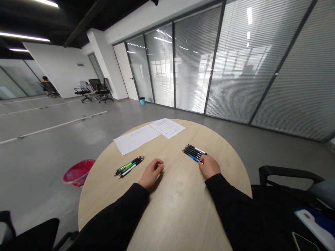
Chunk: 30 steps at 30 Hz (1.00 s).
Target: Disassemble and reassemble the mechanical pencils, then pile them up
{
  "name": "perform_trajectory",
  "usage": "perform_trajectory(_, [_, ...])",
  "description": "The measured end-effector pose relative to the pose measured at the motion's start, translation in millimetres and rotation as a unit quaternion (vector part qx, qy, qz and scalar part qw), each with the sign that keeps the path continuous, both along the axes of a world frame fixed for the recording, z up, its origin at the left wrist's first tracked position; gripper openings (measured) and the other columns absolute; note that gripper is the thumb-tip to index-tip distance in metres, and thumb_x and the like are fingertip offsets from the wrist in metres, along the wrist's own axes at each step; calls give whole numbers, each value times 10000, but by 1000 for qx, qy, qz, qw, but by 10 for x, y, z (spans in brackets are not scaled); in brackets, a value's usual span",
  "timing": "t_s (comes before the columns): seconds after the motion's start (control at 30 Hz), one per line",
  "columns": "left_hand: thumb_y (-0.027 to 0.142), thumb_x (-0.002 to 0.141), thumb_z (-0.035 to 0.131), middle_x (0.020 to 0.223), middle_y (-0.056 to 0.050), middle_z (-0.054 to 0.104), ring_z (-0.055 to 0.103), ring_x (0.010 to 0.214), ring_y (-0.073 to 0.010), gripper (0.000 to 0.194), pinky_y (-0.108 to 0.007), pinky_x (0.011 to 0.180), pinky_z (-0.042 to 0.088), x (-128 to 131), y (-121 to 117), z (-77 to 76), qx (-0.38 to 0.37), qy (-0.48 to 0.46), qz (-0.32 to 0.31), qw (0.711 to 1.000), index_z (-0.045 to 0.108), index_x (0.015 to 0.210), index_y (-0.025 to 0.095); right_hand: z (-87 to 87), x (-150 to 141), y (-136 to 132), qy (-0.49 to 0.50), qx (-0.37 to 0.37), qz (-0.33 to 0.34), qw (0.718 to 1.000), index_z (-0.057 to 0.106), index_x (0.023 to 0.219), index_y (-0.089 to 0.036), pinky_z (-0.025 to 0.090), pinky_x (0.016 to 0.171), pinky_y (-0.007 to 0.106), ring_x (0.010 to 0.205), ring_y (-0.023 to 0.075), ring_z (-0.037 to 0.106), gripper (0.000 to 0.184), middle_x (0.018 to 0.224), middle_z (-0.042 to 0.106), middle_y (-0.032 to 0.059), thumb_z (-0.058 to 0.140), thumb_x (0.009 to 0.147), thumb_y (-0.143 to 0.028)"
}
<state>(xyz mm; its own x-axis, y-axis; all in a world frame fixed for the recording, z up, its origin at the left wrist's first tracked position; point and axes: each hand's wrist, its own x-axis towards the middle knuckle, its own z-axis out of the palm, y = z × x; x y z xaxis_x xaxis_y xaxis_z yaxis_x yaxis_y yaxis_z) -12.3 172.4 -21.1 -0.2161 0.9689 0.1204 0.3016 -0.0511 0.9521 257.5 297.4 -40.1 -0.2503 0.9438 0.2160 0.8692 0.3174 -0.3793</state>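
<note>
Resting on the round pale-wood bench (180, 198), the left hand (151, 173) is clenched into a loose, empty fist, just beside a bundle of pens (129, 166) with black, green, yellow and white barrels lying side by side. The right hand (209, 166) is also loosely closed and grasps nothing. Its fingers (202, 162) sit at the near end of a second bundle of pens (195, 153), black with white and blue among them, either touching it or just beside it. Black sleeves (112, 218) cover both forearms.

Beyond the pens, two printed paper sheets (136, 140) lie roughly edge to edge near the far rim of the bench. Down on the grey floor (52, 139) to the left stands a red wastebasket (78, 172). Farther off, a small blue bin (142, 101) sits by a glass partition with blinds (193, 59), near a white door (125, 71). Black office chairs (102, 90) stand by a pillar, and a person (47, 85) sits at the far left.
</note>
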Motion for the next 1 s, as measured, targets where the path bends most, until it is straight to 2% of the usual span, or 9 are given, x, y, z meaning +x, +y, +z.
perform_trajectory(0.47, [370, 845, 577, 667, 36, 518, 489, 604, -116, 214, -250, 593, 394, -31, -4, -5, -6, 37, -14, 999, 562, 902, 164, 29, 1, -21, -3, -11, 0, 1000, 628, 821, -187, 338, 670, 273, 835, 183, 582, 49, 904, 650, 64, 585, 814, -163])
perform_trajectory(0.63, [365, 864, 543, 676, 18, 556, 517, 623, -132, 209, -267, 619, 415, -52, 3, -12, -10, 76, -25, 997, 565, 899, 160, 78, -40, -70, 20, 35, -18, 999, 598, 827, -182, 321, 652, 271, 798, 177, 562, 54, 864, 635, 50, 606, 806, -231])
perform_trajectory(0.77, [351, 877, 509, 693, 1, 591, 533, 638, -151, 202, -280, 631, 419, -56, -18, 39, 5, 174, -20, 984, 590, 890, 166, 103, -115, -141, 34, 51, 12, 998, 569, 763, -181, 305, 650, 262, 767, 159, 550, 64, 810, 626, 31, 572, 824, -199])
perform_trajectory(0.87, [317, 883, 487, 767, -27, 626, 554, 683, -171, 184, -300, 664, 428, -73, -42, 93, 10, 283, -12, 959, 604, 888, 175, 119, -200, -224, 18, 24, 55, 998, 564, 712, -182, 280, 626, 264, 730, 151, 541, 129, 742, 615, 24, 550, 840, -176])
perform_trajectory(1.0, [259, 886, 458, 851, -62, 639, 584, 783, -207, 165, -331, 738, 452, -168, -50, 113, 21, 389, 20, 921, 601, 892, 177, 138, -301, -336, -5, -5, 77, 997, 578, 710, -183, 237, 586, 276, 686, 150, 529, 153, 741, 630, 34, 534, 856, -191])
